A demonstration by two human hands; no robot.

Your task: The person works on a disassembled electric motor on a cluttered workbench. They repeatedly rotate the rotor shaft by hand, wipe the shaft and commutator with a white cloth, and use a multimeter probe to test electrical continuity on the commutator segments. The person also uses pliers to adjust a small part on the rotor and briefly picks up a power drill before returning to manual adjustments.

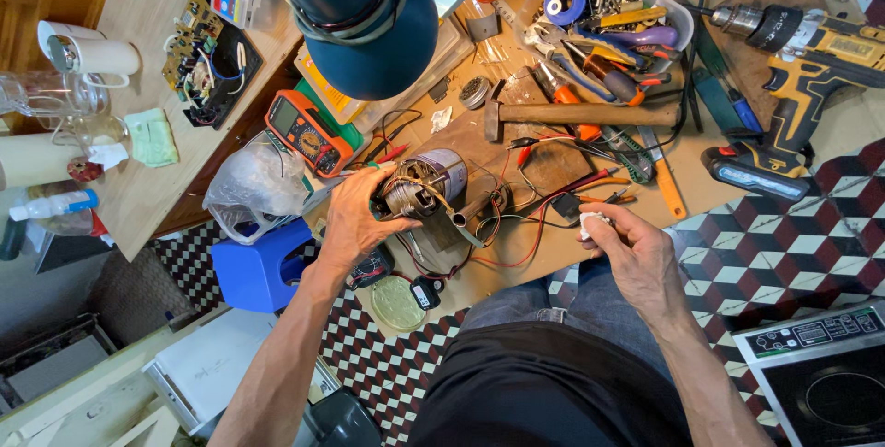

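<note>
At the centre of the frame the left hand (355, 217) has its grip clamped on the wound end of a small electric motor (424, 184) lying on the brown desk (553, 253) among red and black wires (516, 244); right of centre, the right hand (636, 253) pinches a small white piece (595, 223); a hammer (590, 115) lies above, a yellow cordless drill (802, 69) at upper right, an orange multimeter (304, 132) left of the motor.
</note>
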